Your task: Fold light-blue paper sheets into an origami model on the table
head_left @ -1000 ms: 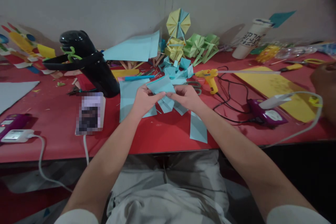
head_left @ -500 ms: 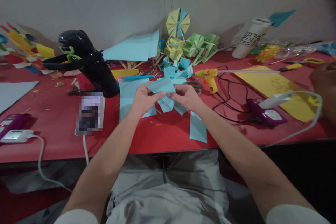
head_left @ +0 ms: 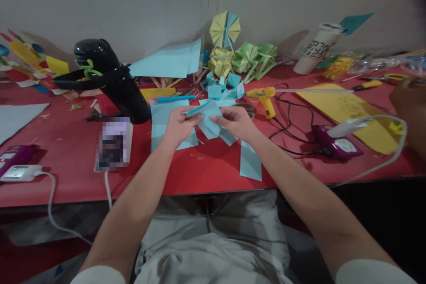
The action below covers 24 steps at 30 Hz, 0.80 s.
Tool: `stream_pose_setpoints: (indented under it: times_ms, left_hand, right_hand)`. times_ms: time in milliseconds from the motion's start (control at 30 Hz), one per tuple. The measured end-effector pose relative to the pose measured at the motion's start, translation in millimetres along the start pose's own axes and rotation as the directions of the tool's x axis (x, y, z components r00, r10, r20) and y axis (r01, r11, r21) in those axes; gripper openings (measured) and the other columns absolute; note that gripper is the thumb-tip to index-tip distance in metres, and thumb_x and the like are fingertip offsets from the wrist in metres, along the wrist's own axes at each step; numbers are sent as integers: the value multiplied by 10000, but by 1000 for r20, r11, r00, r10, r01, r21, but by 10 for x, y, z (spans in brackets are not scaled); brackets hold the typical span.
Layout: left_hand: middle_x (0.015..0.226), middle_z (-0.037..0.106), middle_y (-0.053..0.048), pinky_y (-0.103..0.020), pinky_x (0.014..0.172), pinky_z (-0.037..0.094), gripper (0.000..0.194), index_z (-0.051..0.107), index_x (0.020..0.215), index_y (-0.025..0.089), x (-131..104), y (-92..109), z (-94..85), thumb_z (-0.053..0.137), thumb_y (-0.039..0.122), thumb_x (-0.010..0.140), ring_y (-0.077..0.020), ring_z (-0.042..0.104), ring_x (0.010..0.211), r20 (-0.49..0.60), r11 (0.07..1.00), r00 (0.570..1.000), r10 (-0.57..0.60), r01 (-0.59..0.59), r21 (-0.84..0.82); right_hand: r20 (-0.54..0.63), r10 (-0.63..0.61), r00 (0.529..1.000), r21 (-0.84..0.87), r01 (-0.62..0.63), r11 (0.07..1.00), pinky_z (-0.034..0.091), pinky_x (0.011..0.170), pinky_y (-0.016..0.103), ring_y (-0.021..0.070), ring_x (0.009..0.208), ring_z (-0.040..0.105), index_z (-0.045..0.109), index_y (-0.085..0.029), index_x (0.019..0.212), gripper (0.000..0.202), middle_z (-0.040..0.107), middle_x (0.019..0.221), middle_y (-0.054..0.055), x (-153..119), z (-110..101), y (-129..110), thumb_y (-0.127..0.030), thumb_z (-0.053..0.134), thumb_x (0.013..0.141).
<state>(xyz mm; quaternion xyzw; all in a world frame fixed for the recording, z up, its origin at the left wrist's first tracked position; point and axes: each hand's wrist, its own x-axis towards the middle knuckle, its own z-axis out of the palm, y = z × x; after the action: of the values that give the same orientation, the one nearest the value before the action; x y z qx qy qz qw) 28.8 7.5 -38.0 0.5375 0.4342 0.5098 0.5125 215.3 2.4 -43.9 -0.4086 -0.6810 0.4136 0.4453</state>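
A small piece of light blue paper (head_left: 209,111) is held up between my two hands, its left edge curling over. My left hand (head_left: 181,126) pinches it at the left between thumb and fingers. At the right edge, the thumb and fingers of my right hand (head_left: 234,120) close on it. Under and around my hands lie more light blue sheets, a larger one (head_left: 163,120) at the left and a small rectangle (head_left: 250,164) by my right wrist. Scissors (head_left: 248,108), mostly hidden, lie just beyond my right hand.
A yellow glue gun (head_left: 264,97) with its cord lies right of my hands. Beyond stand yellow and blue folded-paper pieces (head_left: 224,31). A black tumbler (head_left: 123,93) and a phone (head_left: 115,144) are at the left, a purple power strip (head_left: 337,142) at the right. Another person's hand (head_left: 411,106) shows far right.
The blue paper has tilted in my hands, and its left edge now curls up. My thumbs have moved apart. The other person's hand at the far right has shifted slightly.
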Motion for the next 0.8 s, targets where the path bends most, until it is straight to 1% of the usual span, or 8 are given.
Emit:
stream_pose_setpoints:
  times_ms: [100, 200, 300, 400, 500, 600, 700, 800]
  left_hand:
    - [773, 725, -33, -327, 712, 562, 341, 729, 840, 154, 9, 4, -19, 829, 351, 580, -198, 676, 748, -45, 999, 998, 38, -38, 13]
    - [721, 710, -29, -309, 682, 544, 259, 725, 761, 151, 16, 21, -36, 809, 350, 619, -197, 668, 728, -64, 991, 993, 99, -93, 99]
    - [738, 715, -21, -283, 672, 528, 209, 735, 748, 170, 13, 43, -46, 806, 325, 627, -174, 659, 724, -47, 977, 983, 177, -170, 132]
    - [705, 704, -9, -256, 614, 509, 186, 735, 749, 182, 2, 65, -47, 801, 310, 632, -131, 630, 632, -58, 979, 982, 181, -174, 102]
    - [638, 679, -11, -237, 503, 458, 190, 737, 760, 165, -4, 78, -46, 789, 303, 639, -108, 590, 516, -54, 988, 990, 129, -124, 94]
    - [656, 694, -36, -238, 488, 459, 189, 747, 787, 146, -6, 84, -48, 764, 270, 646, -132, 629, 539, -8, 989, 994, 114, -112, 100]
    - [720, 723, -59, -274, 582, 520, 186, 761, 813, 147, -15, 109, -60, 743, 231, 648, -168, 669, 635, 17, 980, 991, 132, -133, 149]
    - [844, 750, -67, -310, 740, 550, 168, 769, 801, 181, -29, 146, -82, 753, 206, 635, -206, 688, 812, 43, 963, 986, 161, -166, 212]
  right_hand:
    - [-23, -45, 999, -6, 44, 999, 362, 551, 256, 118, 628, 463, 624, -170, 658, 377, 553, 650, 6, 17, -10, -2, -532, 703, 723]
    - [-88, -91, 992, -50, 87, 995, 340, 546, 258, 103, 601, 429, 631, -169, 631, 352, 527, 638, -3, 32, -38, -7, -498, 738, 698]
    - [-92, -34, 995, -80, 27, 996, 248, 483, 256, 75, 513, 318, 643, -164, 630, 353, 417, 531, -37, 23, -59, -23, -494, 710, 735]
    - [-61, 3, 998, -73, -7, 997, 217, 455, 252, 61, 468, 285, 612, -159, 601, 383, 376, 481, -52, -3, -63, -56, -497, 676, 770]
    - [-10, 9, 1000, -52, -9, 999, 267, 437, 238, 58, 422, 342, 553, -165, 552, 423, 417, 430, -50, -18, -68, -79, -490, 638, 810]
    - [13, 19, 1000, 26, -19, 999, 366, 452, 226, 75, 440, 472, 615, -159, 645, 367, 580, 513, -8, -9, -79, -64, -478, 617, 826]
    - [-6, 24, 1000, 114, -23, 993, 456, 510, 237, 99, 527, 582, 687, -152, 842, 281, 699, 718, 40, 10, -84, -39, -427, 649, 801]
    - [-28, 87, 996, 245, -78, 966, 515, 591, 269, 138, 626, 649, 704, -152, 924, 273, 723, 794, 63, 23, -78, -33, -384, 645, 793]
